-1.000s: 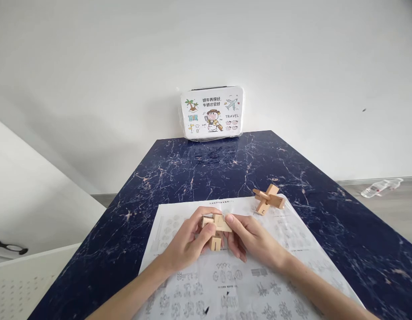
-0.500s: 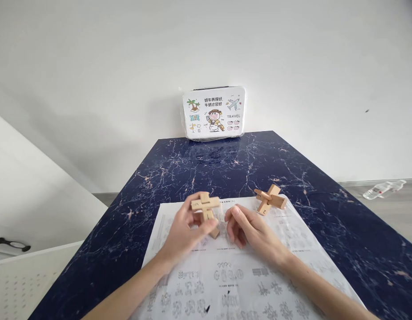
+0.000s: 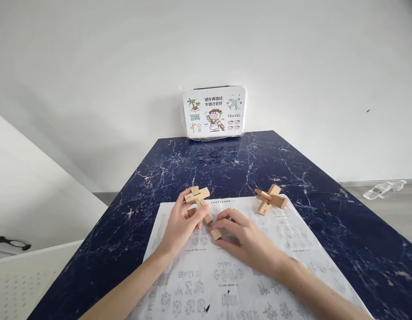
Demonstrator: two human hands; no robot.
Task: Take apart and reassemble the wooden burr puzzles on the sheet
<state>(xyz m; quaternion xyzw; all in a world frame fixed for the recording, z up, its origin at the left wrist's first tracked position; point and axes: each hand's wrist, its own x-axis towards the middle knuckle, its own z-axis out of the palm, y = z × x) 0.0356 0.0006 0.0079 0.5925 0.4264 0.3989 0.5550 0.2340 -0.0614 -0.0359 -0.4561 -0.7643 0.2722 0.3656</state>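
Note:
My left hand (image 3: 184,218) grips a cross-shaped group of pale wooden interlocking puzzle pieces (image 3: 197,195), its thumb on top. Numbers are printed on some of their faces. A notched stick runs down from the crossing toward my right hand (image 3: 242,233), whose thumb and fingers close around the lower end of that stick (image 3: 216,234). Both hands are over the printed instruction sheet (image 3: 189,262), and some fingertips are hidden behind the wood. Beyond my right hand, another assembled wooden cross (image 3: 269,200) rests on the sheet's far right corner.
The sheet lies on a dark blue marble-patterned table (image 3: 219,173). A white cartoon-printed case (image 3: 214,113) in clear wrap stands at the back against the wall. Left of the table is a white perforated surface (image 3: 22,284); a clear plastic item (image 3: 382,190) lies at the far right.
My left hand has moved slightly left and tilted the wooden pieces. My right hand, earlier curled and apart, has moved left and taken hold of the stick's lower end.

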